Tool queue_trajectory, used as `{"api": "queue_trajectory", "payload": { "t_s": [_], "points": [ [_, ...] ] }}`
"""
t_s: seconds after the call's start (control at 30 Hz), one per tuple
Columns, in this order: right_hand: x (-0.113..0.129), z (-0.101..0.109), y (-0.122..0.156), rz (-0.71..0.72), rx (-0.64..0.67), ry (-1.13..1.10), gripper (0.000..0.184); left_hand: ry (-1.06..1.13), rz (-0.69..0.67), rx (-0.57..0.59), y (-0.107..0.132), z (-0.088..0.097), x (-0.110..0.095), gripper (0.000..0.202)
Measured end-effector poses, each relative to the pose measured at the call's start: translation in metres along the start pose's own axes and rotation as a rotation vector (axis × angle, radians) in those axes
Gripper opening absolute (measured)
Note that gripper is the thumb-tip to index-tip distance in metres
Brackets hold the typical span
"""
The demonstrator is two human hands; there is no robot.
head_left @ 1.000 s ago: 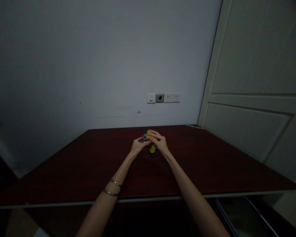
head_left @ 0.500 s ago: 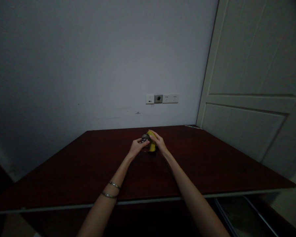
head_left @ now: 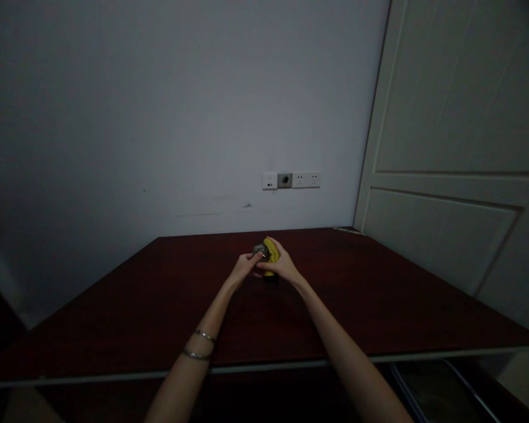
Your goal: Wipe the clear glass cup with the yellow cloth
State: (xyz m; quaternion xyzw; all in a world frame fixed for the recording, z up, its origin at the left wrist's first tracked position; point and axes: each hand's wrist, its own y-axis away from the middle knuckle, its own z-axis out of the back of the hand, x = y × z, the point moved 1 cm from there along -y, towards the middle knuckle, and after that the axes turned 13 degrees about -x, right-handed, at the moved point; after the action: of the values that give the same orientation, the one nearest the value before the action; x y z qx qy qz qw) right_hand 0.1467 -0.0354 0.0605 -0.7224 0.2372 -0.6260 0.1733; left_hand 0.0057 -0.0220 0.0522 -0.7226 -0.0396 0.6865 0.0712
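Note:
Near the far middle of the dark red table, both hands close in on one small cluster of things. My left hand (head_left: 243, 268) has its fingers wrapped round a small, shiny, see-through grey object (head_left: 258, 251), perhaps a jar; its exact kind is too dark to make out. Pressed against that object's right side is a soft-looking yellow cloth (head_left: 273, 251), gripped by my right hand (head_left: 285, 265) with fingers over its top and the thumb in front. Something black shows under the cloth (head_left: 271, 278). Two metal bangles (head_left: 197, 354) circle my left forearm.
The dark red tabletop (head_left: 158, 311) reaches back to a pale wall (head_left: 194, 106). Sockets and a switch (head_left: 291, 180) sit on the wall behind my hands. A white panelled door (head_left: 449, 147) stands at the right. Below the table's front edge is an open drawer-like frame (head_left: 441, 388).
My right thumb has moved down and left, across the front of the grey object. The yellow cloth sits more bunched in my right hand. The view has shifted slightly.

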Motion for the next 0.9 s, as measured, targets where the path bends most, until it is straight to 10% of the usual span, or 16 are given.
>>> {"api": "queue_trajectory", "payload": {
  "t_s": [0.3,0.9],
  "points": [
    [-0.0046,0.0038,-0.006,-0.243,-0.228,-0.126,0.073,-0.034,-0.114,0.095,-0.0067,0.0017,0.0066,0.063],
    [-0.0024,0.0014,-0.0044,-0.203,-0.142,-0.042,0.069,0.004,-0.273,0.023,-0.0034,-0.0052,0.0018,0.056]
  ]
}}
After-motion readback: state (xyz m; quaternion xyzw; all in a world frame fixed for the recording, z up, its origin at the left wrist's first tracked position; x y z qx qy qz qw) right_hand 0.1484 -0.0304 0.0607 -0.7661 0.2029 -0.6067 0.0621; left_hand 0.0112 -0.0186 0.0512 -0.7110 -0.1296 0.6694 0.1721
